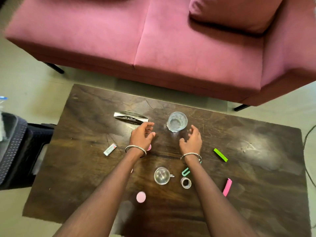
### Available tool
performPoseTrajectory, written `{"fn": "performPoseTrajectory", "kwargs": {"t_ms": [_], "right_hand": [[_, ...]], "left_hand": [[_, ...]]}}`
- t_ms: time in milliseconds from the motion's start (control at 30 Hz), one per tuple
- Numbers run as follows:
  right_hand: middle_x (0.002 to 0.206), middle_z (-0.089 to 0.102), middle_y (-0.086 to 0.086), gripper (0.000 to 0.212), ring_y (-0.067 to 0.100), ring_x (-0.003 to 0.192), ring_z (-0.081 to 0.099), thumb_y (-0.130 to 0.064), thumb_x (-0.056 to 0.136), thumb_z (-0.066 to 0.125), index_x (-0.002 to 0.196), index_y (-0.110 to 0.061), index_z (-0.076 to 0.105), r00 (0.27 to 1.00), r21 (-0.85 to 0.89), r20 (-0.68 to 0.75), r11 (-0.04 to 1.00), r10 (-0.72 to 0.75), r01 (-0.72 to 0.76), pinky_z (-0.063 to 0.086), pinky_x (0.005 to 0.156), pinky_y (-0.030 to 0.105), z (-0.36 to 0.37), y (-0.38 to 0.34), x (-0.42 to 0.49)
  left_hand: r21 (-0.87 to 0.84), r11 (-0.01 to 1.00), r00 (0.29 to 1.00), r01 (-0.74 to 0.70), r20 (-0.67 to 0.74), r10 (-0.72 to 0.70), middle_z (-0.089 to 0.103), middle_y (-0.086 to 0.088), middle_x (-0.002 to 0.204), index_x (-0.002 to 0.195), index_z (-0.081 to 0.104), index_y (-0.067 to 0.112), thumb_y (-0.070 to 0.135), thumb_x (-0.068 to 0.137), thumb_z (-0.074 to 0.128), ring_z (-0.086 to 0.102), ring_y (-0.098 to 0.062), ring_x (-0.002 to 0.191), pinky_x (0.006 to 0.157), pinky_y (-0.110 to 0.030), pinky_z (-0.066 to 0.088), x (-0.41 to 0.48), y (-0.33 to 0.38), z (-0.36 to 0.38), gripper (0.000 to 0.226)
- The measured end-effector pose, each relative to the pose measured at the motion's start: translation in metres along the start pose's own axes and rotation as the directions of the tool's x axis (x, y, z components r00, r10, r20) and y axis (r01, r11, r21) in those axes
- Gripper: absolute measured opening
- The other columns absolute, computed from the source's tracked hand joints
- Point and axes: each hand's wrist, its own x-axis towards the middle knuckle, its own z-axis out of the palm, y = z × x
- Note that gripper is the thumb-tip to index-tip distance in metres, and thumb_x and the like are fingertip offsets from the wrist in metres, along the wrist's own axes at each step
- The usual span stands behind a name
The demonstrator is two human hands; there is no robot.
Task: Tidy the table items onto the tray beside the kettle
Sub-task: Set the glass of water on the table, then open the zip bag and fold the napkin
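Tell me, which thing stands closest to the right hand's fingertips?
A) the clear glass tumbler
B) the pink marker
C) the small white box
A: the clear glass tumbler stands just beyond the right hand, whose loosely spread fingers reach toward it and hold nothing.

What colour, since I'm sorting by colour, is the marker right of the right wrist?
Bright green; the marker shows best in the head view.
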Motion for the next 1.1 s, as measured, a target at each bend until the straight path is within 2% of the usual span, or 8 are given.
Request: {"fn": "performPoseTrajectory", "kwargs": {"t_ms": [133,233,333,467,633,800,933,1100], "right_hand": [[0.107,0.066,0.016,0.031,0.031,0.097,0.066,-0.003,0.082,0.063,0.113,-0.006,0.068,0.996,-0.017,-0.042,0.997,-0.074,0.073,0.049,0.089,0.038,-0.003,-0.027,-0.059],[0.093,0.070,0.013,0.017,0.027,0.086,0.068,-0.004,0.083,0.064,0.097,-0.008,0.073,0.986,0.014,-0.006,0.985,-0.169,0.169,0.052,0.083,0.036,0.007,-0.053,-0.103],[0.086,0.072,0.009,0.010,0.024,0.081,0.068,-0.005,0.083,0.066,0.088,-0.009,0.073,0.966,0.025,0.042,0.967,-0.256,0.255,0.053,0.079,0.036,0.029,-0.079,-0.142],[0.085,0.074,0.006,0.011,0.022,0.080,0.069,-0.005,0.085,0.065,0.090,-0.009,0.074,0.923,0.072,0.160,0.937,-0.350,0.343,0.055,0.079,0.037,0.074,-0.123,-0.186],[0.083,0.074,0.004,0.014,0.016,0.074,0.067,-0.005,0.084,0.064,0.090,-0.012,0.075,0.895,0.127,0.184,0.913,-0.407,0.389,0.053,0.074,0.028,0.146,-0.187,-0.238],[0.083,0.075,0.002,0.013,0.014,0.073,0.066,-0.004,0.085,0.064,0.090,-0.011,0.075,0.901,0.158,0.182,0.916,-0.394,0.369,0.055,0.073,0.029,0.221,-0.251,-0.286],[0.078,0.070,-0.006,0.012,0.005,0.068,0.061,-0.006,0.086,0.066,0.089,-0.014,0.074,0.888,0.154,0.203,0.909,-0.413,0.388,0.049,0.067,0.019,0.282,-0.301,-0.313],[0.079,0.070,-0.005,0.012,0.009,0.072,0.063,-0.009,0.087,0.065,0.092,-0.013,0.075,0.866,0.131,0.268,0.907,-0.422,0.401,0.051,0.071,0.022,0.348,-0.348,-0.305]], "left_hand": [[-0.003,1.000,0.997,0.024,-0.079,-0.024,0.073,0.001,0.090,0.102,0.070,0.019,0.005,0.083,0.067,0.070,-0.015,0.085,0.088,-0.039,0.056,-0.045,-0.007,-0.053,0.023],[-0.024,0.998,0.989,0.053,-0.139,-0.056,0.073,0.001,0.088,0.098,0.070,0.018,0.005,0.084,0.066,0.070,-0.017,0.085,0.087,-0.040,0.056,-0.076,-0.016,-0.096,0.020],[-0.067,0.995,0.972,0.068,-0.220,-0.081,0.071,0.006,0.084,0.094,0.071,0.020,0.004,0.083,0.066,0.069,-0.013,0.081,0.088,-0.037,0.056,-0.103,-0.027,-0.139,0.020],[-0.107,0.991,0.929,0.079,-0.354,-0.112,0.073,0.002,0.084,0.095,0.072,0.015,0.004,0.084,0.066,0.067,-0.011,0.078,0.085,-0.027,0.053,-0.128,-0.051,-0.203,0.017],[-0.157,0.983,0.903,0.099,-0.400,-0.155,0.073,-0.005,0.091,0.099,0.072,0.008,0.000,0.087,0.063,0.064,-0.010,0.078,0.071,-0.001,0.044,-0.144,-0.099,-0.287,0.017],[-0.155,0.981,0.893,0.115,-0.416,-0.170,0.074,0.000,0.089,0.096,0.073,0.012,0.005,0.087,0.065,0.065,-0.006,0.077,0.072,-0.002,0.047,-0.144,-0.145,-0.382,0.014],[-0.176,0.976,0.859,0.126,-0.473,-0.196,0.075,-0.002,0.087,0.095,0.073,0.013,0.006,0.086,0.066,0.070,-0.015,0.081,0.083,-0.028,0.056,-0.133,-0.178,-0.457,0.013],[-0.208,0.972,0.833,0.105,-0.515,-0.200,0.072,-0.004,0.085,0.096,0.070,0.008,0.002,0.086,0.064,0.070,-0.018,0.082,0.083,-0.030,0.056,-0.092,-0.209,-0.522,0.013]]}}
